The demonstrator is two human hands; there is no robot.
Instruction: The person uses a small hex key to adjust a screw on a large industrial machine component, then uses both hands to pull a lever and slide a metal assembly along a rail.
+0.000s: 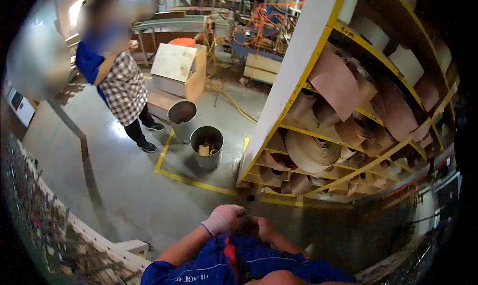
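Observation:
My left hand [225,219], in a pale pinkish knitted glove with a cuff at the wrist, is held in front of my blue jacket [209,260]. Right beside it is my bare right hand [264,229], its fingers curled toward the glove. The two hands meet or nearly meet, both with fingers closed. Between them is a small dark patch; whether it is a held thing or shadow, I cannot make out.
To the right stands a yellow-edged shelf rack [318,128] packed with rolls of brownish sheet material [311,150]. Ahead are two metal buckets [206,158] within yellow floor tape, and a wooden box [195,73]. A person in a checked apron [127,96] stands at the left.

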